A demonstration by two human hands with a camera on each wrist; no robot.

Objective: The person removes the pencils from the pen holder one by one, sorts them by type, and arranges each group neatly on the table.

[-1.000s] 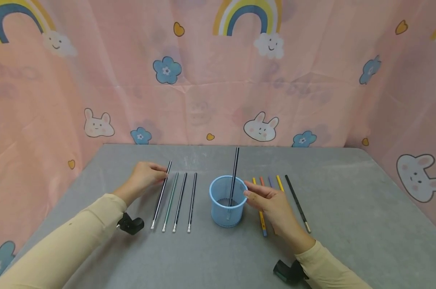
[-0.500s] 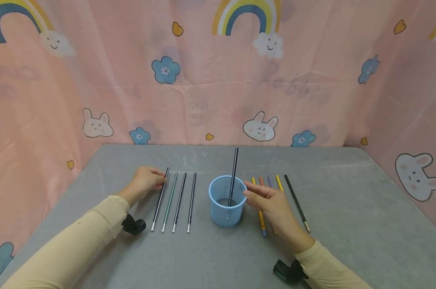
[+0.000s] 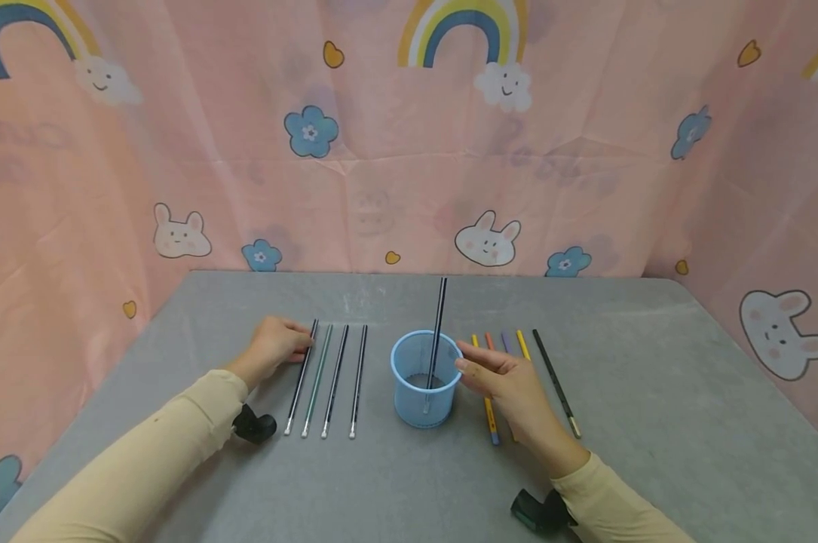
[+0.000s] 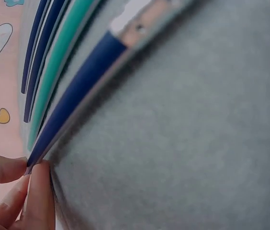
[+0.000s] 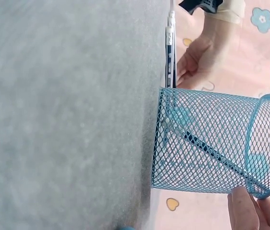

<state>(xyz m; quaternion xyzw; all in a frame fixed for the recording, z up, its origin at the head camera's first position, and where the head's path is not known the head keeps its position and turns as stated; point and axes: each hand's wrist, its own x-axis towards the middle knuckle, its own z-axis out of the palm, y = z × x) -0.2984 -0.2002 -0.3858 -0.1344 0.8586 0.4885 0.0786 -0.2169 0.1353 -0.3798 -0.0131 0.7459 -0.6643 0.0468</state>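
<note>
My left hand (image 3: 273, 348) pinches the far end of the leftmost dark pencil (image 3: 301, 391), which has a white eraser end toward me. In the left wrist view that pencil (image 4: 82, 91) is dark blue, slanting low over the grey surface. Beside it lie a green pencil (image 3: 317, 381) and two more dark pencils (image 3: 335, 381). My right hand (image 3: 517, 388) holds the rim of a light blue mesh pencil cup (image 3: 422, 411), thumb and fingers at its right side. One dark striped pencil (image 3: 439, 317) leans inside the cup, its eraser end down.
Right of the cup lie several coloured pencils, partly hidden by the right hand, among them a yellow pencil (image 3: 491, 422) and a black pencil (image 3: 556, 383). The grey table (image 3: 666, 377) ends at a pink patterned cloth (image 3: 381, 188).
My left hand has lowered the leftmost pencil, and its far end has come nearer to me, in line with the row. The right hand and the cup stay in place.
</note>
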